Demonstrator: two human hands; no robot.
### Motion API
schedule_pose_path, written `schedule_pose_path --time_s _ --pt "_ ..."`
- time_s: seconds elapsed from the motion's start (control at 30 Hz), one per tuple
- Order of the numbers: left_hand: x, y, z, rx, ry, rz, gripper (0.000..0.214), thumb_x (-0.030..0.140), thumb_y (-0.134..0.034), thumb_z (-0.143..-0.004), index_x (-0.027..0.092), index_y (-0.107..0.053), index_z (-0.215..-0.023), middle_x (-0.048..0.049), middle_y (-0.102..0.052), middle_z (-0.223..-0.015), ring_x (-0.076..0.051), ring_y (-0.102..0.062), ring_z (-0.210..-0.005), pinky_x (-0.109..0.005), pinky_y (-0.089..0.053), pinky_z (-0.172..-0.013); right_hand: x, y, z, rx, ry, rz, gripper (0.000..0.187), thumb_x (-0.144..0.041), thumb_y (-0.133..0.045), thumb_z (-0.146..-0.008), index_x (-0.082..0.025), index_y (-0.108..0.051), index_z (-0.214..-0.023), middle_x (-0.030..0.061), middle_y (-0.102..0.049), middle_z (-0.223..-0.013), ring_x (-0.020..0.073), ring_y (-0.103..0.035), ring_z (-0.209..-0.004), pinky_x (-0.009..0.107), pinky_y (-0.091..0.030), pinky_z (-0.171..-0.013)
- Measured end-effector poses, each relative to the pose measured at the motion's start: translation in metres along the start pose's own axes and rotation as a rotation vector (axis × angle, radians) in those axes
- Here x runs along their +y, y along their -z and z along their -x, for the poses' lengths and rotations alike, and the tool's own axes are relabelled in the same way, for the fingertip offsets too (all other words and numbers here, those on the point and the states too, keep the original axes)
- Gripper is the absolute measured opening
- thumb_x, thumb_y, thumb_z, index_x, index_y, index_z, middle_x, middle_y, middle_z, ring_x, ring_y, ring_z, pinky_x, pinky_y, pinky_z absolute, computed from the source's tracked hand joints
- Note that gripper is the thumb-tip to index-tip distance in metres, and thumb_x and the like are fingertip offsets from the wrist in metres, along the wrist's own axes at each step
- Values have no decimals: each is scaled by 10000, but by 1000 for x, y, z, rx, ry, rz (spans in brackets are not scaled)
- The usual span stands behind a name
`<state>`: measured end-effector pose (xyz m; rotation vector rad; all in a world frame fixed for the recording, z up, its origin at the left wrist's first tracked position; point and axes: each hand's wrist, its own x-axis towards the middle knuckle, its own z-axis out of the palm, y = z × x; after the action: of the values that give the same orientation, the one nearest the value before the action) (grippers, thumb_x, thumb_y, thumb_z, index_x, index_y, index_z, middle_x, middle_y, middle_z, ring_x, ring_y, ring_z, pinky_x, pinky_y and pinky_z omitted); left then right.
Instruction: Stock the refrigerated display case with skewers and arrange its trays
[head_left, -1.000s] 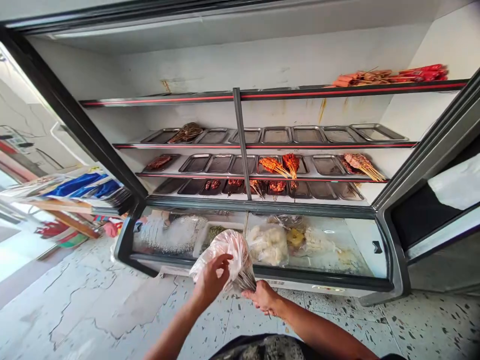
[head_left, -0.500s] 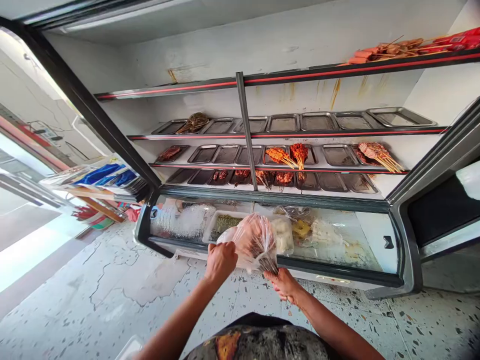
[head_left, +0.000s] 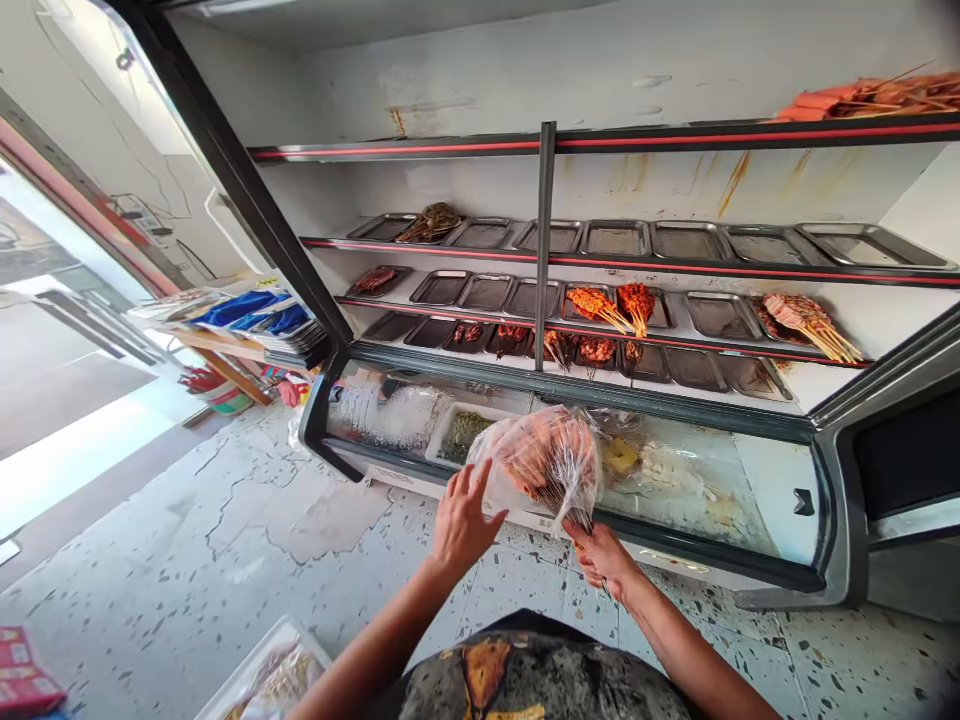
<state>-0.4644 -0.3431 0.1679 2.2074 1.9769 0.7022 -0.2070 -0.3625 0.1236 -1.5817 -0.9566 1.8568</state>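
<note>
While the right fingers (head_left: 589,562) grip skewers (head_left: 553,482), the label (head_left: 388,478) on the cabinet (head_left: 675,406) seems illegible.

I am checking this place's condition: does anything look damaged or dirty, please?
Yes: jagged cracks edge a plain patch in the otherwise speckled floor, at left; brownish streaks stain the back wall below the top shelf.

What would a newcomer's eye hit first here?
Probably the clear, thin plastic bag of pinkish skewers at centre, right hand gripping the sticks, open left hand beside it. Next, bright orange-red skewers on metal trays, just right of the dark upright post. Then bright blue folded material at far left.
</note>
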Motion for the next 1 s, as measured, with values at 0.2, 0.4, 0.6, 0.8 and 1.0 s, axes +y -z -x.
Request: schedule_pose_path --time_s 0.2,0.4,0.6,0.8,1.0 --pt "-33 15 -17 126 232 35 261 60 -486 -777 167 -689 -902 -116 -676 -980 -273 -604 -996 -400 -493 -957 -6 -5 15 -30 -6 -1 738 -851 -723 -501 -251 -317 -638 -134 -249 -394 28 -177 -318 193 -149 -311" --pt "-97 79 -3 -507 213 901 496 356 -734 -713 162 -683 -1167 -150 -688 -1155 -322 -626 -1064 -442 -505 -912 -6 -2 30 -42 -15 1 755 -880 -698 -523 -247 -311 -662 -142 -236 -417 18 -155 -334 182 -142 -318" --pt "-110 39 34 -424 525 1495 526 616 -821 -692 202 -737 -1004 -75 -736 -959 -251 -658 -972 -423 -466 -958 -6 -10 36 -49 -19 25 744 -886 -677 -548 -251 -327 -716 -151 -232 -422 22 -147 -333 183 -140 -316" --pt "-37 -31 48 -873 697 1587 743 636 -882 -602 232 -708 -1201 -144 -674 -1271 -329 -539 -1268 -439 -440 -990 -11 -49 19 -40 28 -47 743 -881 -685 -547 -251 -339 -733 -153 -232 -406 26 -157 -326 185 -152 -312" --pt "13 -53 8 -789 645 1908 661 642 -861 -624 142 -772 -1047 -126 -743 -1084 -307 -628 -1124 -396 -464 -1026 -26 -96 -8 -76 33 -116 716 -881 -669 -577 -247 -414 -791 -150 -258 -379 41 -181 -321 187 -188 -297"
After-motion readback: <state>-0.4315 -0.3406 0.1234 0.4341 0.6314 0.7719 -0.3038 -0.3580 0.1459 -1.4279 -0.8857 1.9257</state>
